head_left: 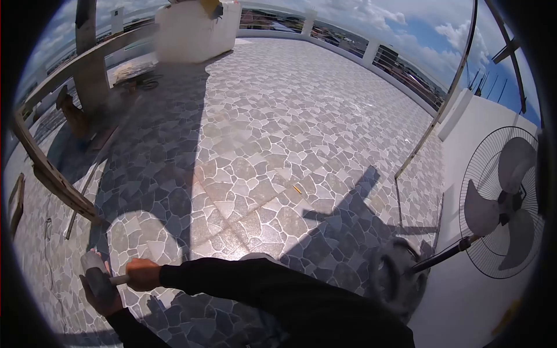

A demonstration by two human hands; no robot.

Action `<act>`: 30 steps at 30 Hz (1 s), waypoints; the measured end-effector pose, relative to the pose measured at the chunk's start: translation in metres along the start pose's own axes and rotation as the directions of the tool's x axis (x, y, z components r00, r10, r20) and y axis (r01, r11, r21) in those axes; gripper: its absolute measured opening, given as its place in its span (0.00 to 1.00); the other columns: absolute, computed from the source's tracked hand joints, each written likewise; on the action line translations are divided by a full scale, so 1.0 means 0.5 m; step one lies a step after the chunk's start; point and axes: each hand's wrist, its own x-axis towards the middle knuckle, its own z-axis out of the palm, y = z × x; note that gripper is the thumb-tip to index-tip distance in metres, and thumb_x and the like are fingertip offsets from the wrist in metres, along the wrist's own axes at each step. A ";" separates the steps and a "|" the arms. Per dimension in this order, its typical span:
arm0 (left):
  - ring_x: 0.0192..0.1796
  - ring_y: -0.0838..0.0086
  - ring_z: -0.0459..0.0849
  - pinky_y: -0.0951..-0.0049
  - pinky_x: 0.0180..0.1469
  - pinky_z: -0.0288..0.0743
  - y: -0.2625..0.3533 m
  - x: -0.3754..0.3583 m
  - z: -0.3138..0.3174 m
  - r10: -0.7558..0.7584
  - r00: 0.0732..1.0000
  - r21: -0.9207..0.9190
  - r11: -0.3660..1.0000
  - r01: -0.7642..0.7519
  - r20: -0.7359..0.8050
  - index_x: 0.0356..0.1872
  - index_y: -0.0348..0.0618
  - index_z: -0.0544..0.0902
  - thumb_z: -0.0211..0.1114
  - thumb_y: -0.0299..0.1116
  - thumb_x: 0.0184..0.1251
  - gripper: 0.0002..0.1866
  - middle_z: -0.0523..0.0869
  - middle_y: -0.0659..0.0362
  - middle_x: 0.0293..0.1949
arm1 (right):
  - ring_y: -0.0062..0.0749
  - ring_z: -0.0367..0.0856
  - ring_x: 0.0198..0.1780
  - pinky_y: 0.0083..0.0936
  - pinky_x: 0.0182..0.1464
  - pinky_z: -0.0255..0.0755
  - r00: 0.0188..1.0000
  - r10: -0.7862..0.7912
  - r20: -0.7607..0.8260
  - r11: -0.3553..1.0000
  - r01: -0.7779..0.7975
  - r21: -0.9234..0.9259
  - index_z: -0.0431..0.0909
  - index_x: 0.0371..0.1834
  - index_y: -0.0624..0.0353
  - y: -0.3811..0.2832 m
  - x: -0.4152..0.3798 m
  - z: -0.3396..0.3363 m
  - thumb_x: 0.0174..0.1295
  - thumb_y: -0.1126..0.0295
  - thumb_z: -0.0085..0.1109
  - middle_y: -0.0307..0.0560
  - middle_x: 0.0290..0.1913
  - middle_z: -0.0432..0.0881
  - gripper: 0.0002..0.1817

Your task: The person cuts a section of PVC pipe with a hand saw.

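Note:
At the lower left, my right hand (pixel 143 274) is closed around a pale handle (pixel 119 279) that points left toward my other hand. My left hand (pixel 103 294) is wrapped round a grey, rounded object (pixel 97 270), whose exact kind I cannot make out. The handle's left end meets or lies very close to this object. Both hands are above the stone-patterned floor (pixel 249 168). Dark sleeves cover both arms.
A standing fan (pixel 505 203) is on the right beside a white wall (pixel 464 255). Wooden posts and beams (pixel 64 188) stand at the left. A small yellow item (pixel 297 189) lies on the floor. A railing (pixel 371 52) runs along the far edge.

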 end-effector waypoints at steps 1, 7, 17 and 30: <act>0.79 0.58 0.63 0.54 0.82 0.50 -0.020 0.007 0.040 -0.014 0.999 -0.068 0.998 0.012 -0.034 0.75 0.29 0.60 0.51 0.45 0.82 0.33 0.67 0.43 0.75 | 0.65 0.85 0.38 0.51 0.46 0.80 1.000 -0.005 0.006 1.000 0.005 -0.001 0.83 0.30 0.68 0.004 0.005 -0.014 0.57 0.64 0.61 0.70 0.36 0.83 0.14; 0.74 0.55 0.70 0.56 0.79 0.59 -0.032 -0.008 0.012 0.072 0.991 0.152 0.987 -0.055 -0.110 0.71 0.29 0.67 0.50 0.46 0.82 0.30 0.72 0.42 0.71 | 0.66 0.84 0.40 0.51 0.45 0.79 0.980 0.119 -0.161 0.991 -0.108 0.077 0.79 0.29 0.70 0.027 0.022 -0.014 0.56 0.65 0.58 0.69 0.34 0.83 0.14; 0.58 0.61 0.79 0.63 0.59 0.74 -0.048 0.069 0.038 0.201 0.942 0.302 0.946 -0.116 -0.269 0.62 0.37 0.74 0.62 0.51 0.70 0.30 0.78 0.51 0.59 | 0.58 0.86 0.37 0.45 0.40 0.81 0.975 -0.025 -0.221 0.998 0.013 -0.058 0.83 0.23 0.62 0.038 0.034 0.018 0.49 0.67 0.64 0.64 0.31 0.83 0.09; 0.65 0.59 0.72 0.61 0.66 0.66 -0.179 0.158 0.209 0.072 0.947 0.360 0.932 0.048 -0.312 0.67 0.34 0.68 0.56 0.43 0.73 0.29 0.72 0.48 0.65 | 0.58 0.87 0.37 0.44 0.42 0.82 0.992 0.034 -0.126 0.986 -0.054 -0.160 0.84 0.21 0.62 0.051 -0.033 -0.163 0.43 0.68 0.63 0.61 0.28 0.85 0.08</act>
